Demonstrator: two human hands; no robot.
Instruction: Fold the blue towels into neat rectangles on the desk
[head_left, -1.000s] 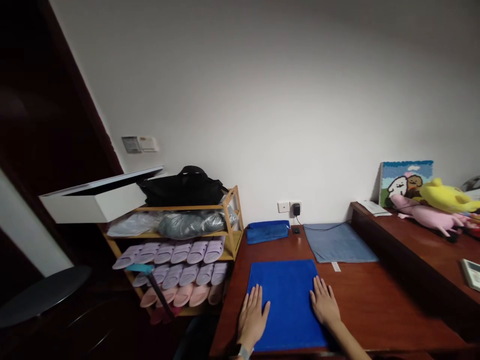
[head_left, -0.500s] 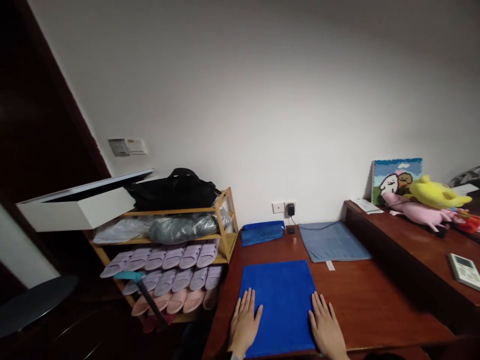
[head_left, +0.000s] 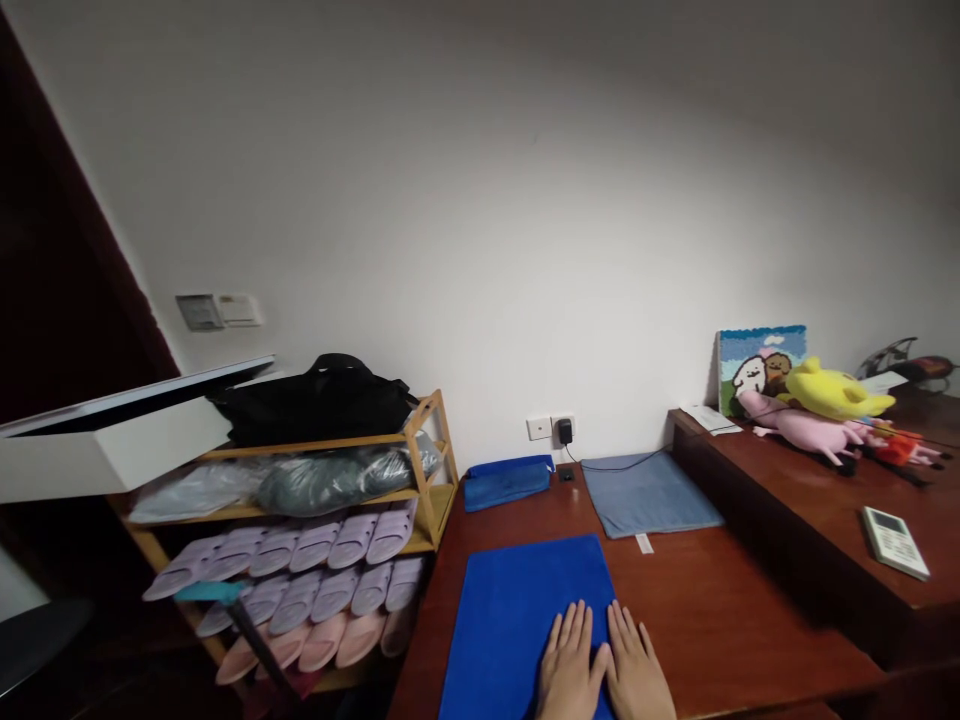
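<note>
A bright blue cloth (head_left: pixel 510 610) lies spread flat on the reddish-brown wooden table (head_left: pixel 735 610). My left hand (head_left: pixel 571 660) rests flat on the cloth's right part, fingers stretched forward. Right beside it, my right hand (head_left: pixel 636 665) lies flat over the cloth's right edge, partly on the wood, with fingers extended. The two thumbs meet or nearly meet. Neither hand grips anything. Behind the cloth are a folded blue cloth (head_left: pixel 508 484) near the wall and a grey-blue cloth (head_left: pixel 649 495) with a white tag.
A wooden rack (head_left: pixel 431 480) with slippers (head_left: pixel 349 590) and a black bag (head_left: pixel 319 400) stands left. A plugged-in adapter (head_left: pixel 565 431) trails a cable across the grey-blue cloth. On the raised surface to the right are plush toys (head_left: pixel 836 390) and a white remote (head_left: pixel 895 542).
My left hand has moved from the blue cloth's left edge across to its right side, next to my right hand. The view has shifted slightly to the right.
</note>
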